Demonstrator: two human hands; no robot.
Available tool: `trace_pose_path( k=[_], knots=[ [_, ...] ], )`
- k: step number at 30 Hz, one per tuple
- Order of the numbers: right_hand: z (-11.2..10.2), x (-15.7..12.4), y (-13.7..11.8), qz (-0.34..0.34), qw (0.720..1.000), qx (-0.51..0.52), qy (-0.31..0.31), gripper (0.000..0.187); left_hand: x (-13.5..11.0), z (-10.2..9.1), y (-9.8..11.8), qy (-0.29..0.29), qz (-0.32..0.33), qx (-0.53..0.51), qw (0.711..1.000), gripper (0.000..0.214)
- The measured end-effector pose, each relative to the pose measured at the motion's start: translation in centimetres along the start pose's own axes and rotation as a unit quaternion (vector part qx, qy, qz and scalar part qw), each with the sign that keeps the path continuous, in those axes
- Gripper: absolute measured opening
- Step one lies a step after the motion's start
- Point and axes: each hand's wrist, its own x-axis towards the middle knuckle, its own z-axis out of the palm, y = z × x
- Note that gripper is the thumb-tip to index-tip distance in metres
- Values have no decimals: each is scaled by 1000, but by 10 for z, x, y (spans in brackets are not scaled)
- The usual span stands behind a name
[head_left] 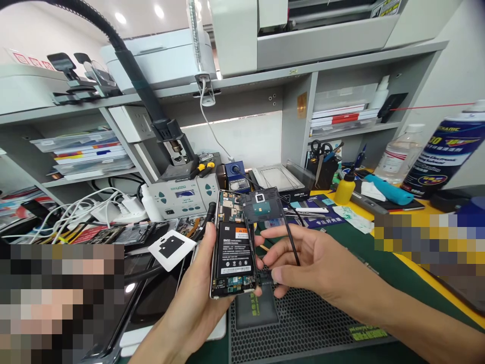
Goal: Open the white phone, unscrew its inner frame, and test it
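Note:
My left hand [200,283] is wrapped round an opened phone [233,247], held tilted up in the middle of the view. Its black battery, upper circuit board and small lower board are bare. Just right of the phone, my right hand [306,255] grips a thin black phone mid-frame [263,205] between thumb and fingers at its lower end. The frame's wide upper part has a camera opening and stands beside the phone's top edge; whether the two touch I cannot tell. Below both hands lies a black perforated work mat [288,323].
A white card with black stickers [171,249] and several phones lie at left. A hot-air station [182,197] stands behind. At right are a yellow bottle [345,188], a clear bottle [399,154] and a large spray can [445,151]. Shelves [242,86] rise at the back.

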Motion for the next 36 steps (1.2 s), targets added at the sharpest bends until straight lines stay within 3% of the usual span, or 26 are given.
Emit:
trace_pose_path(
  k=[11, 22, 36],
  knots=[
    [2, 0, 1, 4, 1000, -26, 5, 38, 2, 0, -2, -19, -9, -24, 999, 60],
    [1, -1, 1, 33, 999, -38, -13, 56, 3, 0, -2, -25, -9, -34, 999, 61],
    [1, -2, -3, 28, 999, -13, -9, 42, 3, 3, -1, -7, -4, -46, 999, 52]
  ],
)
